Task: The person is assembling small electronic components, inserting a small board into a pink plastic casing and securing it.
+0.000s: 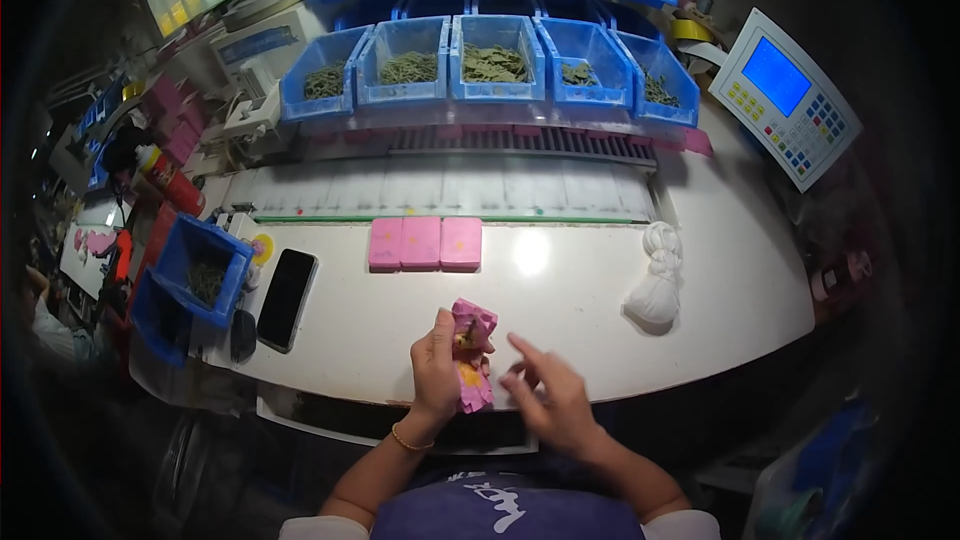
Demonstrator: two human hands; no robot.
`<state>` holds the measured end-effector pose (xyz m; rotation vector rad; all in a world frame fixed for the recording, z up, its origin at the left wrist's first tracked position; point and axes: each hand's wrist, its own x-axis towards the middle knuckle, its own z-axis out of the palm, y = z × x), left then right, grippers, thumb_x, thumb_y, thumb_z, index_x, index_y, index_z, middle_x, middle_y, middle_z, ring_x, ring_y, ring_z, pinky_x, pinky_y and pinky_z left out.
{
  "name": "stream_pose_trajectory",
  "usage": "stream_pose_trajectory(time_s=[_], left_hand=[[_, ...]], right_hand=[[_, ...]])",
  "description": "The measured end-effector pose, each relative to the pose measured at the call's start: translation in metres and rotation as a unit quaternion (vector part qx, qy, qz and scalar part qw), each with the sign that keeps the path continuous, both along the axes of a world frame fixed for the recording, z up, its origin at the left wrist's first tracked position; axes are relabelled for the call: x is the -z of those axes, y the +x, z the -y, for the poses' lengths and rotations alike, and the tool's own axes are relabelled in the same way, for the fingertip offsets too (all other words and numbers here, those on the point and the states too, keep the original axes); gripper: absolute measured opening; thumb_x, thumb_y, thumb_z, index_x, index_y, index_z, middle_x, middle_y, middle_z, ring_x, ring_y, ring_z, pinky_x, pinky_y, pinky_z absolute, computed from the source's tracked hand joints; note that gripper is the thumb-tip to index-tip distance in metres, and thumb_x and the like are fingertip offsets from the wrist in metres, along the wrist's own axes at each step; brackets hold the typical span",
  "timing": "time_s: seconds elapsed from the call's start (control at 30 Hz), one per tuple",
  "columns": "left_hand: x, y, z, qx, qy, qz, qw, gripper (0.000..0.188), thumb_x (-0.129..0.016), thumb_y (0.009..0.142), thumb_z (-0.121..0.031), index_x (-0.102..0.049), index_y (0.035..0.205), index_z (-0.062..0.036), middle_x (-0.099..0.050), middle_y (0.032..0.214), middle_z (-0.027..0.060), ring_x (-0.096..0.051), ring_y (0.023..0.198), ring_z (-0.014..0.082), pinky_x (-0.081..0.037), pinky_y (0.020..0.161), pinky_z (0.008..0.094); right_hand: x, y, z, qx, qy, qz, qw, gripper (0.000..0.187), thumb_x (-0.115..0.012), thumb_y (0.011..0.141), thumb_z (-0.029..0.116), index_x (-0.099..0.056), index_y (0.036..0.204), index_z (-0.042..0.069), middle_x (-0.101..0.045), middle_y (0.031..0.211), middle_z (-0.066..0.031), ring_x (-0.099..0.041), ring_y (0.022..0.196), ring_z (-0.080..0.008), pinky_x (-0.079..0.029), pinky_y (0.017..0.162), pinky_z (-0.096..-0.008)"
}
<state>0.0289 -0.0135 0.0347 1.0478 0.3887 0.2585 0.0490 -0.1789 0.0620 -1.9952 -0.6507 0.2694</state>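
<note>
My left hand (434, 372) is closed around a pink paper packet (476, 316) at the table's front edge. The packet's paper is crumpled and partly spread, with yellow and dark patches showing in its middle. What lies inside is too small to make out. Just right of it is my right hand (556, 398), slightly blurred, its index finger and thumb stretched out and apart, with nothing in it. Beyond both hands, three pink square packets (420, 244) stand side by side on the white table (570, 290).
Blue bins (497, 90) holding dried green-grey leaves rise in tiers at the back. A black phone (287, 300) and a blue bin (205, 268) are on the left. To the right lie a knotted white cloth bundle (655, 285) and a keypad panel with a blue screen (778, 76).
</note>
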Motion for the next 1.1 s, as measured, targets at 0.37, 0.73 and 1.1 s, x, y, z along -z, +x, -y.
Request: stream_pose_trajectory(time_s=[0.37, 0.73, 1.1], left_hand=[[0.003, -0.004, 0.010, -0.009, 0.207, 0.033, 0.978, 0.052, -0.043, 0.106, -0.032, -0.067, 0.076, 0.0035, -0.061, 0.060, 0.0050, -0.056, 0.053, 0.0088, -0.045, 0.049, 0.0253], [0.011, 0.004, 0.014, -0.018, 0.258, 0.041, 0.965, 0.050, -0.045, 0.106, -0.029, -0.059, 0.070, 0.0038, -0.055, 0.056, 0.0039, -0.049, 0.052, 0.0068, -0.040, 0.047, 0.0273], [-0.003, 0.012, -0.008, 0.023, 0.063, -0.052, 0.996, 0.055, -0.034, 0.106, -0.045, -0.059, 0.108, 0.0042, -0.068, 0.093, 0.0172, -0.065, 0.061, 0.0167, -0.057, 0.053, 0.0285]], right_hand=[[-0.006, 0.046, -0.008, -0.068, 0.033, 0.429, 0.900, 0.022, -0.071, 0.072, 0.004, -0.072, 0.095, 0.003, -0.065, 0.106, -0.0052, -0.057, 0.097, -0.0250, -0.051, 0.085, -0.0421], [0.009, 0.035, -0.002, -0.076, 0.071, 0.460, 0.882, 0.019, -0.076, 0.070, 0.000, -0.074, 0.088, 0.004, -0.065, 0.094, -0.0038, -0.059, 0.085, -0.0194, -0.056, 0.089, -0.0432], [-0.002, 0.053, 0.021, 0.024, 0.025, 0.225, 0.974, 0.015, -0.075, 0.079, 0.008, -0.071, 0.093, 0.004, -0.065, 0.103, -0.0096, -0.056, 0.102, -0.0302, -0.043, 0.105, -0.0478]])
